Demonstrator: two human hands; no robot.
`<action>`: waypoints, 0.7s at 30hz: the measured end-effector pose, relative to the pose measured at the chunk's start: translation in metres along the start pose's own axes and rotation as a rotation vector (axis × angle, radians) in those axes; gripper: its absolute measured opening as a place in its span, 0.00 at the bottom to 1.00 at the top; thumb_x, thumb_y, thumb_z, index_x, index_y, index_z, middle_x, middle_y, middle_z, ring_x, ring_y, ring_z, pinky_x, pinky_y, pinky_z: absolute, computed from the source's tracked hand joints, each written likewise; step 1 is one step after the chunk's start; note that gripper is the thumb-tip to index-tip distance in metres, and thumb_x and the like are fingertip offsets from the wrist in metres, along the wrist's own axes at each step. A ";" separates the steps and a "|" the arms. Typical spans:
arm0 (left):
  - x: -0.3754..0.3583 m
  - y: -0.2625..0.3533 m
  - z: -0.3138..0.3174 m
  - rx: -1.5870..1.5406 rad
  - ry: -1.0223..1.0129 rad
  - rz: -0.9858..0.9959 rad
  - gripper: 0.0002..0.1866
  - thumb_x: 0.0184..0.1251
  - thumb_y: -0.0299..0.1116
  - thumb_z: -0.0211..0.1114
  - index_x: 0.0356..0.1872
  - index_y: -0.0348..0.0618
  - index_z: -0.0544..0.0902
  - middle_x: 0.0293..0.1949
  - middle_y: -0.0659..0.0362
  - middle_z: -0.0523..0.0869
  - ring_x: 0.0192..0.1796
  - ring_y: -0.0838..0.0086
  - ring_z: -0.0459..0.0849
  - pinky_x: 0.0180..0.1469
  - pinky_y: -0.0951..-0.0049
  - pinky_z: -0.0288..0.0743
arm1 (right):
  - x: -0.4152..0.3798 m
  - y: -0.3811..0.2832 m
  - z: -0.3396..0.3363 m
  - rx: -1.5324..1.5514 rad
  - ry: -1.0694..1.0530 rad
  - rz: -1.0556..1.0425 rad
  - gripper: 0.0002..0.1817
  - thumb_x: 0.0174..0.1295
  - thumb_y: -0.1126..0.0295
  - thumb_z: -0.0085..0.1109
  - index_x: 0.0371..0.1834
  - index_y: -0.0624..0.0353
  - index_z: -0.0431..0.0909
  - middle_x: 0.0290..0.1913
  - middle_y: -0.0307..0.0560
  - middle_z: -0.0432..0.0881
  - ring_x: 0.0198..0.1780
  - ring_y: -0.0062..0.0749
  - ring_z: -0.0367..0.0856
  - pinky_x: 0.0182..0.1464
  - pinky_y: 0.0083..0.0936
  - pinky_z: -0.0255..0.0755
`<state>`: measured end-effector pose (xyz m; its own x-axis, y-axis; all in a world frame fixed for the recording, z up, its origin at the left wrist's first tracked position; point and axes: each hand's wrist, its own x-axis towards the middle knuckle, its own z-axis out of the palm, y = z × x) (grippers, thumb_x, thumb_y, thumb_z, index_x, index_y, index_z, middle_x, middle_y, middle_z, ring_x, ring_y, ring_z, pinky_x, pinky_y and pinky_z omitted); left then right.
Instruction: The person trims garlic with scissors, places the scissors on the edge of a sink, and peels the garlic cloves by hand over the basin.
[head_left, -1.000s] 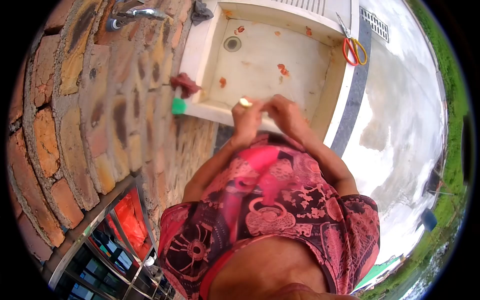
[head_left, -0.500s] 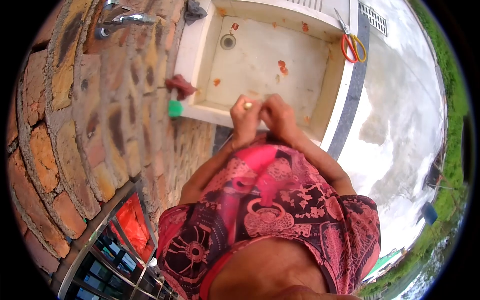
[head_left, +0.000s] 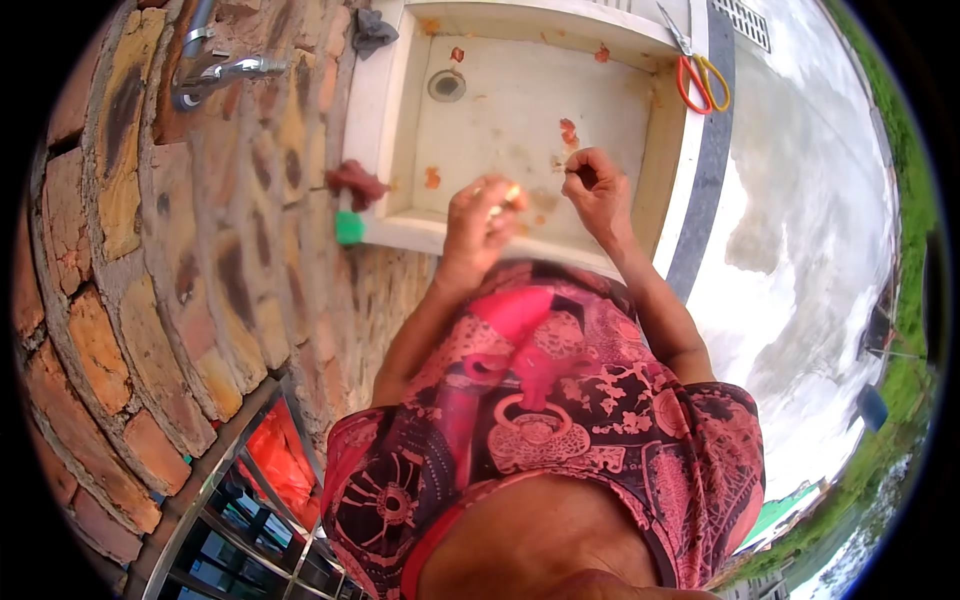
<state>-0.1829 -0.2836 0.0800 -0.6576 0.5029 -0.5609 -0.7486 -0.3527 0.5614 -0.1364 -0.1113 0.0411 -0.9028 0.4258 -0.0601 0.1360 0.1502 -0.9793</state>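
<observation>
My left hand (head_left: pixel 480 222) is over the near edge of the sink (head_left: pixel 422 228), its fingers curled around a small pale, yellowish bulb-like piece (head_left: pixel 514 193). Motion blurs both the hand and the piece, so its exact kind does not show. To the right, my right hand (head_left: pixel 603 197) is apart from the left one, above the basin. Its thumb and forefinger are pinched together, and I cannot make out what is between them. Just beyond those fingertips, a reddish-brown papery scrap (head_left: pixel 568 131) lies on the basin floor.
More reddish scraps (head_left: pixel 432 177) are scattered near the drain (head_left: pixel 446 86). Scissors (head_left: pixel 703 82) with red and yellow handles rest on the right rim. A dark red cloth (head_left: pixel 357 184), a green block (head_left: pixel 349 228) and a grey cloth (head_left: pixel 374 33) line the left rim, beside a brick wall (head_left: pixel 225 240) with a tap (head_left: pixel 235 70).
My hands were together at the near rim and have come apart. The right hand has moved right and away from my body; the left has shifted slightly left, still holding the pale piece.
</observation>
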 end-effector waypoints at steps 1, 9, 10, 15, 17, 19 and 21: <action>0.001 0.000 0.002 0.002 -0.001 -0.001 0.07 0.66 0.33 0.57 0.32 0.41 0.74 0.28 0.57 0.77 0.20 0.89 0.64 0.16 0.90 0.54 | 0.003 -0.001 -0.002 -0.065 0.035 -0.079 0.05 0.53 0.82 0.53 0.33 0.63 0.74 0.24 0.40 0.74 0.23 0.19 0.74 0.26 0.18 0.68; 0.010 -0.036 0.003 0.622 0.267 0.545 0.07 0.68 0.32 0.58 0.34 0.39 0.73 0.22 0.66 0.73 0.18 0.89 0.63 0.18 0.87 0.56 | -0.013 -0.040 0.015 0.360 -0.284 0.394 0.07 0.59 0.73 0.61 0.31 0.67 0.77 0.23 0.39 0.77 0.21 0.16 0.74 0.22 0.13 0.68; 0.009 -0.039 0.002 0.669 0.287 0.566 0.07 0.68 0.32 0.58 0.35 0.39 0.73 0.21 0.67 0.72 0.19 0.89 0.65 0.18 0.86 0.58 | -0.013 -0.039 0.015 0.364 -0.278 0.397 0.06 0.59 0.74 0.60 0.31 0.67 0.76 0.23 0.40 0.77 0.20 0.16 0.73 0.21 0.13 0.68; 0.011 -0.045 0.000 0.785 0.296 0.702 0.07 0.68 0.31 0.58 0.34 0.39 0.72 0.22 0.66 0.74 0.19 0.89 0.66 0.18 0.85 0.59 | -0.011 -0.031 0.014 0.393 -0.287 0.417 0.04 0.57 0.76 0.59 0.28 0.67 0.76 0.22 0.39 0.76 0.19 0.15 0.72 0.19 0.13 0.66; 0.011 -0.045 0.001 0.817 0.289 0.737 0.07 0.68 0.31 0.57 0.34 0.39 0.72 0.22 0.65 0.75 0.20 0.89 0.66 0.18 0.85 0.59 | -0.009 -0.030 0.012 0.375 -0.286 0.421 0.03 0.56 0.77 0.58 0.27 0.66 0.76 0.21 0.38 0.76 0.19 0.15 0.72 0.18 0.13 0.64; 0.009 -0.041 0.002 0.725 0.252 0.586 0.06 0.67 0.30 0.58 0.34 0.39 0.73 0.24 0.64 0.76 0.20 0.89 0.67 0.18 0.85 0.58 | -0.008 -0.031 0.012 0.307 -0.283 0.430 0.03 0.53 0.78 0.58 0.24 0.65 0.76 0.20 0.35 0.75 0.20 0.12 0.68 0.19 0.13 0.60; 0.010 -0.029 0.001 0.565 0.174 0.411 0.06 0.67 0.30 0.58 0.34 0.38 0.73 0.24 0.64 0.77 0.20 0.88 0.68 0.18 0.85 0.59 | -0.006 -0.026 0.010 0.281 -0.295 0.368 0.03 0.52 0.78 0.58 0.23 0.64 0.76 0.20 0.34 0.74 0.21 0.11 0.67 0.21 0.13 0.59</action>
<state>-0.1678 -0.2677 0.0591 -0.9159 0.2674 -0.2994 -0.3110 -0.0008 0.9504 -0.1383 -0.1265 0.0646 -0.8978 0.1310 -0.4206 0.3866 -0.2233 -0.8948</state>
